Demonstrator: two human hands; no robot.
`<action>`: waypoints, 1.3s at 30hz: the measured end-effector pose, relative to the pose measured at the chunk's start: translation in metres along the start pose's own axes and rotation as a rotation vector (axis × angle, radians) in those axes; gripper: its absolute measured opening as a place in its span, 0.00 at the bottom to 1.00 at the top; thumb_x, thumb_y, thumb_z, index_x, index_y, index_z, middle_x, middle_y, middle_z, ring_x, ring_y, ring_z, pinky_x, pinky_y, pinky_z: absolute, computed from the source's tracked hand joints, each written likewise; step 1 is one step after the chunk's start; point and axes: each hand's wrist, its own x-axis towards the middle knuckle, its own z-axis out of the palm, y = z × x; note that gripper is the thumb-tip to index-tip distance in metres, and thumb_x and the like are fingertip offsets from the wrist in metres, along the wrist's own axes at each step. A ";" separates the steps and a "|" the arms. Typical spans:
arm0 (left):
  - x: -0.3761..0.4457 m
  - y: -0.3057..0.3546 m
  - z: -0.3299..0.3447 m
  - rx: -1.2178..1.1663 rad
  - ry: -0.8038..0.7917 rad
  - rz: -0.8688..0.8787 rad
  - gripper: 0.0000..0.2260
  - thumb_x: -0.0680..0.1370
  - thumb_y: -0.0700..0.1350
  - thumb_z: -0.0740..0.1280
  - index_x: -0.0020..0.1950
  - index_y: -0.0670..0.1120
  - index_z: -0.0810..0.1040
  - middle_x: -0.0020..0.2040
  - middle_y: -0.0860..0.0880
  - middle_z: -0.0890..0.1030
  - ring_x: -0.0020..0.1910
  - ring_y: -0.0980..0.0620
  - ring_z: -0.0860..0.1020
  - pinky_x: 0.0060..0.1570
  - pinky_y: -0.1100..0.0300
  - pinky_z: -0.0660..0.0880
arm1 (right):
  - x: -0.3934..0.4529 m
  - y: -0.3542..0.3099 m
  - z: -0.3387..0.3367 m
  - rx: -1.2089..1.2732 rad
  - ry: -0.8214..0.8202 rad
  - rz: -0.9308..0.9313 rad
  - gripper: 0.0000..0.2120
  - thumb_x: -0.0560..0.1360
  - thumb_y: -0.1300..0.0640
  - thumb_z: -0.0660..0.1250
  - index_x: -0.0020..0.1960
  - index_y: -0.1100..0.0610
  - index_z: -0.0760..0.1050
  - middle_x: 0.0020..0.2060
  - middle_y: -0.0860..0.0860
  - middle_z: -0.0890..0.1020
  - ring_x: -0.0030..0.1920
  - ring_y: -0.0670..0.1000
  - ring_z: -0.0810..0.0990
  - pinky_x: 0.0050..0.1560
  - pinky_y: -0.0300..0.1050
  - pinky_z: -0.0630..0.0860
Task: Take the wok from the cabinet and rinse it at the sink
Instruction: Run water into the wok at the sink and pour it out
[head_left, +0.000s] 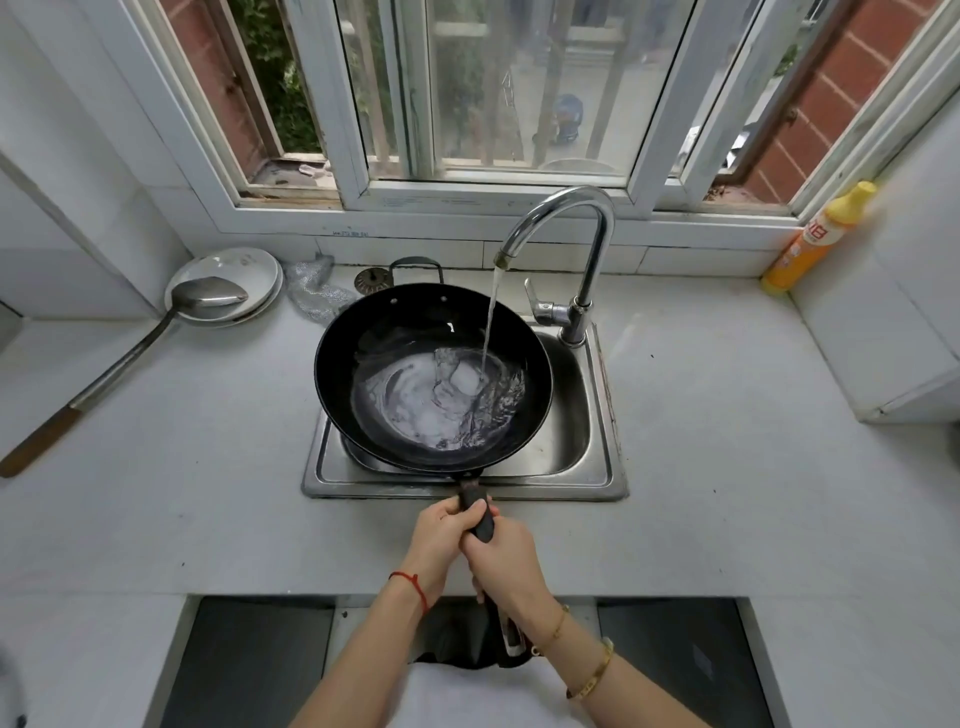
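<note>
A black wok (363, 364) sits over the steel sink (597, 467), covering most of the basin. Its long dark handle points toward me. My left hand (441, 530) grips the handle close to the sink's front rim. My right hand (506, 561) grips it just behind the left one. The chrome faucet (587, 244) arches over the wok and a stream of water falls into it. Water swirls and pools in the wok's bottom.
At the back left, white plates (244, 270) hold a long metal spatula (130, 358) with a wooden grip. A steel scourer (311, 296) and a drain strainer (373, 280) lie behind the wok. A yellow detergent bottle (815, 239) leans at the right corner. Windows stand behind the counter.
</note>
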 end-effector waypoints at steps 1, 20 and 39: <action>-0.001 0.000 -0.001 -0.012 -0.016 -0.002 0.06 0.78 0.38 0.67 0.47 0.40 0.83 0.44 0.43 0.85 0.45 0.48 0.81 0.52 0.54 0.78 | -0.001 -0.001 0.000 -0.016 0.006 -0.002 0.08 0.75 0.60 0.62 0.36 0.55 0.73 0.23 0.52 0.75 0.18 0.48 0.74 0.19 0.39 0.69; -0.004 -0.009 0.014 0.005 -0.083 -0.037 0.05 0.79 0.32 0.63 0.52 0.35 0.78 0.49 0.38 0.80 0.51 0.43 0.77 0.63 0.48 0.72 | -0.007 0.023 -0.010 -0.080 0.071 -0.074 0.08 0.77 0.58 0.63 0.54 0.53 0.78 0.36 0.50 0.83 0.30 0.44 0.78 0.28 0.31 0.71; -0.013 -0.005 0.006 -0.036 -0.058 -0.032 0.11 0.79 0.37 0.64 0.57 0.32 0.79 0.48 0.40 0.82 0.46 0.46 0.79 0.42 0.58 0.75 | -0.011 0.003 -0.004 -0.006 0.021 0.060 0.06 0.74 0.60 0.62 0.41 0.58 0.75 0.25 0.53 0.76 0.19 0.51 0.75 0.21 0.42 0.73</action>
